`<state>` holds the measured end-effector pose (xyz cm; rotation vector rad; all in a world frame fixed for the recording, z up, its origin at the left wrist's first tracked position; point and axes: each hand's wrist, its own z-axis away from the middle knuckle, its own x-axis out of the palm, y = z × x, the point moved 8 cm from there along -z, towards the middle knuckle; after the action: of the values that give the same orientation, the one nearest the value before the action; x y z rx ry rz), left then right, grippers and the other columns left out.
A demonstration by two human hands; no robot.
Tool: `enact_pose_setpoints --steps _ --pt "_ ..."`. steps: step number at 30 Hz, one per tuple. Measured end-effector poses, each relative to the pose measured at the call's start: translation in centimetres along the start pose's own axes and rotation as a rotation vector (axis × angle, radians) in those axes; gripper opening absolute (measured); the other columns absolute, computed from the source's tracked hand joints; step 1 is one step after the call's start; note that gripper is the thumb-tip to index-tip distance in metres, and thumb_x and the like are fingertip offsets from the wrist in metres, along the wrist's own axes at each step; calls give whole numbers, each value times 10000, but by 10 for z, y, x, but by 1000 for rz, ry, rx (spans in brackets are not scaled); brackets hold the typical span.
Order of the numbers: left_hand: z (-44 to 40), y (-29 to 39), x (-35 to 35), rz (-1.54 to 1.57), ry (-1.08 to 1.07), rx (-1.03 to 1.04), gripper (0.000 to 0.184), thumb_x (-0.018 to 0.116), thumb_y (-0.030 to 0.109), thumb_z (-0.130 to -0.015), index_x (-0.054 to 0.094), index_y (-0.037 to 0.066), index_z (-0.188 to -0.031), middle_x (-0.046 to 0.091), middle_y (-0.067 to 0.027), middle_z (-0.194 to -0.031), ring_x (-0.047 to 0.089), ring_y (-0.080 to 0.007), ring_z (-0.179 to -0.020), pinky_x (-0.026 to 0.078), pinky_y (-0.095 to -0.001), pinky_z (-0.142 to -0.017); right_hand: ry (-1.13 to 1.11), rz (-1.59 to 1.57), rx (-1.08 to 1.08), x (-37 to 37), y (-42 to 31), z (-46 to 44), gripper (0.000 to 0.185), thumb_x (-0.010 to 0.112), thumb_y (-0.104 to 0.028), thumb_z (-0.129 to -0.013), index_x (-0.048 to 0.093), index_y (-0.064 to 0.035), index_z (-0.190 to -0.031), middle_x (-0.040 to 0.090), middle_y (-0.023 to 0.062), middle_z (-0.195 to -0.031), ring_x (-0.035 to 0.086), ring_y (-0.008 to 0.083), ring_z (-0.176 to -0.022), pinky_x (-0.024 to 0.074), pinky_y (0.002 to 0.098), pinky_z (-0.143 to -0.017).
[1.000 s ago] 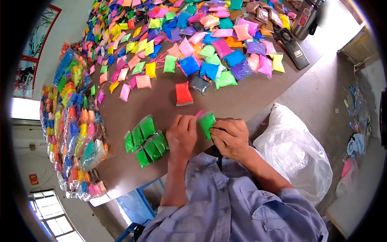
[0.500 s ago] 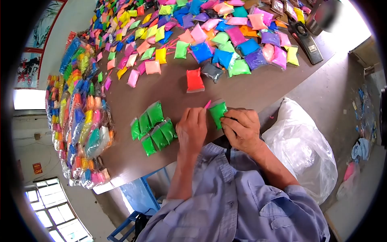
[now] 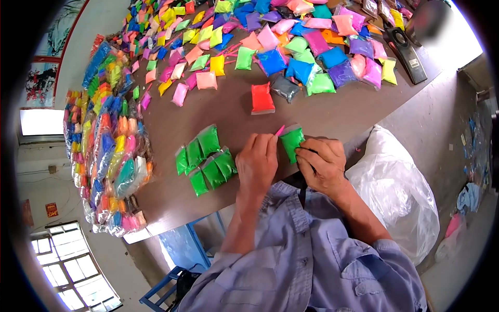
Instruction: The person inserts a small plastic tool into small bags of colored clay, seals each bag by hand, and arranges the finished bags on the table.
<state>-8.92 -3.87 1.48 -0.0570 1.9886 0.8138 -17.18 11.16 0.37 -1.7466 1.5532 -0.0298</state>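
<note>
My left hand [image 3: 258, 162] is closed around a thin pink stick [image 3: 280, 130], whose tip pokes out above the fingers. A small clear packet of green clay-like stuff [image 3: 292, 143] is pinched by its right side between the thumb and fingers of my right hand [image 3: 323, 162]. The stick's tip is close to the packet's upper left corner; I cannot tell whether they touch. Left of my left hand, several similar green packets [image 3: 213, 173] lie together in two rows. Beyond my hands lie a red packet [image 3: 262, 99] and a dark grey packet [image 3: 285, 89].
Many coloured packets [image 3: 270, 61] are heaped along the far side of the brown table [image 3: 161, 200]. Bundles of bagged packets [image 3: 106, 151] stack up at the left edge. A black device [image 3: 408, 57] lies far right. A big white plastic bag [image 3: 397, 192] is beside my right arm.
The whole scene sits slightly farther right in view, as the camera has turned a little. Both hands keep their holds on the pink stick and the green packet.
</note>
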Motion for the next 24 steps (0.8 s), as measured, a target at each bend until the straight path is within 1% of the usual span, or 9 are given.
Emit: enact_pose_setpoints --steps 2,4,8,10,13,17,19,22,24 --pt "-1 6 -3 -11 -11 16 46 719 40 -923 675 24 -925 656 -132 -848 659 -341 -720 517 -405 -619 -1 2 11 -1 0 1 216 784 -62 -751 752 -110 -958 699 21 -1055 677 202 -950 467 343 -844" --pt "3 18 -2 106 -24 58 45 723 47 -921 681 30 -921 658 -125 -850 661 -351 -730 520 -412 -625 -2 -4 18 -1 0 2 238 792 -41 -737 751 -101 -964 704 35 -1051 673 220 -946 468 349 -843" --pt "1 19 9 59 -112 54 42 723 62 -923 689 38 -917 666 -120 -861 665 -356 -743 525 -425 -637 -12 -4 16 0 0 1 256 796 -17 -730 749 -89 -971 712 51 -1046 672 237 -937 468 354 -839" --pt "-8 10 11 -68 -66 102 83 699 165 -966 672 101 -921 634 -74 -865 681 -335 -734 534 -422 -586 -16 -5 17 -1 0 1 249 795 -18 -732 749 -87 -967 713 52 -1044 674 239 -939 470 357 -840" --pt "-16 2 8 -49 -40 116 78 699 167 -966 673 109 -921 638 -69 -874 680 -332 -722 537 -425 -579 -1 -12 8 0 0 -1 229 787 -34 -737 752 -94 -956 710 45 -1042 673 230 -941 473 358 -838" --pt "-4 20 -4 -84 30 153 94 701 175 -964 662 115 -902 621 -63 -857 671 -324 -696 533 -423 -562 12 -15 8 1 0 3 218 785 -47 -735 752 -96 -946 708 41 -1042 669 229 -944 475 361 -832" --pt "7 26 6 -18 -140 80 20 713 88 -925 696 78 -924 642 -98 -844 668 -330 -727 535 -426 -625 13 -5 14 2 -1 4 235 792 -37 -723 752 -89 -948 711 42 -1038 664 236 -932 472 358 -832" --pt "9 23 10 37 -119 63 25 715 92 -926 694 79 -926 631 -90 -827 660 -328 -699 536 -418 -614 11 -8 4 3 -1 3 249 800 -30 -715 753 -87 -953 710 42 -1041 661 237 -924 469 356 -832" --pt "4 18 10 -18 -104 67 35 719 96 -927 691 76 -926 630 -91 -824 658 -335 -690 534 -421 -606 0 -2 4 2 -2 4 255 803 -27 -712 753 -86 -955 709 42 -1043 660 237 -921 467 355 -831"
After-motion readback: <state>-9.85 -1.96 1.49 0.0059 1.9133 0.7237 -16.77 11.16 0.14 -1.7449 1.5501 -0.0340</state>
